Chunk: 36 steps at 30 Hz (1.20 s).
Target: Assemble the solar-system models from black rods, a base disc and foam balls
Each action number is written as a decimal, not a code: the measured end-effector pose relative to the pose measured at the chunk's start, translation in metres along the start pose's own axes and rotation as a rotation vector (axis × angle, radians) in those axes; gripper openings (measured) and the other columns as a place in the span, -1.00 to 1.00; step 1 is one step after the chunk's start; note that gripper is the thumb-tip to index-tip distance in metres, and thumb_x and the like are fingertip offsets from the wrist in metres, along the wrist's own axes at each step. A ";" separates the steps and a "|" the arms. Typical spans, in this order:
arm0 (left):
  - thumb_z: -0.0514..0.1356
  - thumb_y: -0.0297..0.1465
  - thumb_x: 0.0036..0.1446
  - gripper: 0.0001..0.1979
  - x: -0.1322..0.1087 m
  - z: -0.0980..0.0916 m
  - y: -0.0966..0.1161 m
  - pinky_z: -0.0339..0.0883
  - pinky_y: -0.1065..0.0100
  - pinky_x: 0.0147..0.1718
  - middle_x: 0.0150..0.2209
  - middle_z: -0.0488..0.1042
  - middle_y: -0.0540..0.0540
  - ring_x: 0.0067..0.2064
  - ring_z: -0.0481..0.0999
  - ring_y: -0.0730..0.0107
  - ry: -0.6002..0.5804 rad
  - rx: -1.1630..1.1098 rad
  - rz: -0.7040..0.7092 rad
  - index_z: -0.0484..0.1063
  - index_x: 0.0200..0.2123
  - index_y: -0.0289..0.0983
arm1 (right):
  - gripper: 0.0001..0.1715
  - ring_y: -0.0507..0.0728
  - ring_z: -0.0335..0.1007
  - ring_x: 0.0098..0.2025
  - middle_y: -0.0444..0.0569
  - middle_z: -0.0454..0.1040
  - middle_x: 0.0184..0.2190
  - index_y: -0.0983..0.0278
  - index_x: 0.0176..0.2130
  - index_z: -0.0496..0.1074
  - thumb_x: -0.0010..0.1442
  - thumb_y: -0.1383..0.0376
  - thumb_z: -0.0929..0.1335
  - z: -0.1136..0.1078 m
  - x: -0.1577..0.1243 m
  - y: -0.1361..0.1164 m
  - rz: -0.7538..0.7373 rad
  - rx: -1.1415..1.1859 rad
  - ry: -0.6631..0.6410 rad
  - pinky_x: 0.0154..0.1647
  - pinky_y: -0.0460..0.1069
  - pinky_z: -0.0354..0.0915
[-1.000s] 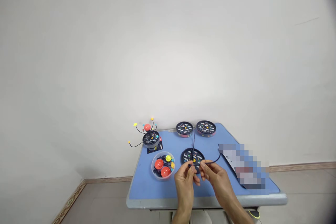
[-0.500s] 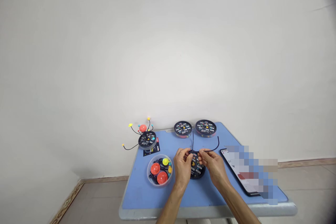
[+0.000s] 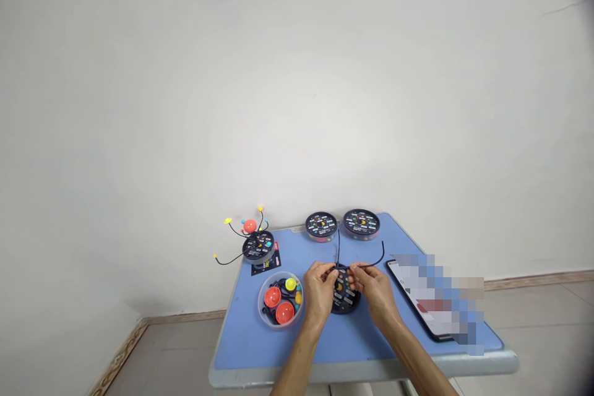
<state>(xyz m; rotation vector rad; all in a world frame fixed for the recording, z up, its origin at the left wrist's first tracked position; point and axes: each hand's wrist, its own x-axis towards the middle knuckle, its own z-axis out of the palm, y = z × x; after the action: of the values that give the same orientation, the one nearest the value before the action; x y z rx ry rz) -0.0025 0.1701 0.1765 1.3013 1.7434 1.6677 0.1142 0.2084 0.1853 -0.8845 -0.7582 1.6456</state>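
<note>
Both hands meet above a round black disc [image 3: 346,302] printed with small labels, which lies on the blue table and is partly covered by my fingers. My left hand [image 3: 318,291] is closed, its thumb and fingertips pinching the joined end of black rods. One thin black rod [image 3: 338,246] rises upright from there. My right hand [image 3: 375,292] pinches a curved black rod [image 3: 382,252], whose free end bends upward to the right. Between the fingertips the rods meet; the exact joint is too small to make out.
A clear tub [image 3: 260,312] left of my hands holds red half-shells, small coloured balls and black parts. Behind it stands a planet model [image 3: 258,249] on a card [image 3: 275,264]. Two lidded round boxes [image 3: 321,224] [image 3: 362,223] sit at the back. A phone [image 3: 417,303], partly blurred, lies right.
The whole view has shifted slightly. Both hands keep their pinch on the black rods above the disc, with hardly any visible movement.
</note>
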 end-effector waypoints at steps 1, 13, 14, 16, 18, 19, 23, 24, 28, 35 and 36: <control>0.23 -0.47 -0.01 -0.81 0.001 0.000 -0.001 0.40 0.36 -0.46 -0.44 0.49 -0.06 -0.44 0.46 0.36 -0.003 -0.006 -0.013 0.65 -0.34 -0.27 | -0.59 0.04 0.38 -0.58 -0.10 0.52 -0.63 0.32 -0.50 0.50 -0.33 0.17 0.61 0.000 0.000 0.000 0.000 -0.003 -0.002 -0.56 -0.08 0.33; 0.25 -0.58 -0.09 -0.80 0.009 -0.002 0.003 0.47 0.41 -0.52 -0.50 0.57 -0.05 -0.50 0.52 0.39 -0.045 -0.028 -0.156 0.66 -0.37 -0.33 | -0.44 0.04 0.41 -0.57 -0.08 0.50 -0.59 0.28 -0.46 0.39 -0.17 -0.14 0.46 -0.002 0.002 0.008 -0.087 -0.241 -0.063 -0.55 -0.07 0.38; 0.26 -0.58 -0.08 -0.80 0.010 -0.002 0.003 0.48 0.40 -0.51 -0.51 0.57 -0.05 -0.50 0.53 0.38 -0.047 -0.023 -0.162 0.66 -0.36 -0.33 | -0.43 0.05 0.41 -0.58 -0.06 0.50 -0.59 0.27 -0.47 0.39 -0.11 -0.18 0.42 -0.002 0.002 0.009 -0.106 -0.300 -0.086 -0.56 -0.06 0.37; 0.26 -0.58 -0.08 -0.81 0.010 -0.003 0.004 0.48 0.40 -0.50 -0.50 0.57 -0.04 -0.49 0.54 0.37 -0.054 -0.014 -0.165 0.65 -0.36 -0.32 | -0.40 0.07 0.37 -0.65 -0.04 0.47 -0.65 0.26 -0.55 0.37 0.00 -0.22 0.34 -0.004 -0.001 0.009 -0.154 -0.450 -0.134 -0.64 -0.04 0.30; 0.26 -0.58 -0.08 -0.81 0.011 -0.003 0.004 0.46 0.41 -0.51 -0.49 0.58 -0.05 -0.48 0.54 0.36 -0.067 -0.003 -0.159 0.65 -0.37 -0.32 | -0.39 0.08 0.30 -0.69 -0.05 0.40 -0.73 0.24 -0.63 0.33 0.10 -0.18 0.30 -0.007 -0.007 0.008 -0.243 -0.635 -0.159 -0.67 -0.03 0.20; 0.26 -0.58 -0.07 -0.81 0.011 -0.004 0.004 0.45 0.41 -0.51 -0.48 0.58 -0.05 -0.48 0.54 0.36 -0.074 0.003 -0.153 0.65 -0.37 -0.31 | -0.41 0.10 0.30 -0.67 -0.04 0.40 -0.72 0.24 -0.64 0.33 0.15 -0.13 0.29 -0.008 -0.010 0.007 -0.308 -0.732 -0.159 -0.63 -0.03 0.18; 0.23 -0.57 -0.06 -0.81 0.011 -0.004 0.004 0.38 0.43 -0.50 -0.49 0.57 -0.03 -0.50 0.50 0.40 -0.111 0.032 -0.118 0.64 -0.41 -0.30 | -0.74 0.22 0.41 -0.23 0.14 0.59 -0.24 0.28 -0.30 0.51 0.28 0.30 0.25 -0.007 -0.017 -0.007 -0.603 -1.091 -0.201 -0.30 0.02 0.20; 0.22 -0.56 -0.06 -0.81 0.011 -0.004 0.004 0.37 0.43 -0.50 -0.50 0.56 -0.03 -0.51 0.48 0.42 -0.121 0.039 -0.111 0.64 -0.41 -0.30 | -0.73 0.23 0.38 -0.17 0.14 0.58 -0.18 0.27 -0.26 0.51 0.26 0.41 0.23 -0.005 -0.016 -0.012 -0.653 -1.175 -0.240 -0.26 0.02 0.17; 0.21 -0.51 -0.04 -0.83 0.014 -0.005 0.003 0.33 0.44 -0.52 -0.54 0.53 -0.02 -0.53 0.45 0.43 -0.167 0.067 -0.111 0.64 -0.45 -0.31 | -0.69 0.25 0.34 -0.17 0.10 0.57 -0.37 0.27 -0.39 0.52 0.16 0.57 0.26 0.005 -0.005 -0.027 -0.764 -1.481 -0.412 -0.24 0.04 0.11; 0.26 -0.43 -0.05 -0.86 0.019 -0.010 0.001 0.37 0.41 -0.48 -0.53 0.56 -0.02 -0.48 0.48 0.37 -0.243 0.128 -0.133 0.65 -0.45 -0.30 | -0.69 0.21 0.37 -0.18 0.05 0.58 -0.48 0.26 -0.46 0.56 0.15 0.54 0.31 0.016 0.011 -0.047 -0.784 -1.766 -0.581 -0.21 0.04 0.03; 0.26 -0.42 -0.05 -0.85 0.019 -0.011 0.001 0.38 0.40 -0.48 -0.53 0.56 -0.02 -0.48 0.48 0.36 -0.251 0.135 -0.135 0.66 -0.44 -0.30 | -0.68 0.20 0.38 -0.19 0.04 0.58 -0.48 0.26 -0.46 0.57 0.15 0.54 0.31 0.018 0.012 -0.049 -0.763 -1.791 -0.576 -0.23 0.03 0.03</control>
<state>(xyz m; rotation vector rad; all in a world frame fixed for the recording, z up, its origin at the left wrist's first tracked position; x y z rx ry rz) -0.0202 0.1798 0.1858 1.3530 1.7721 1.2735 0.1217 0.2304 0.2332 -0.9422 -2.6823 0.1292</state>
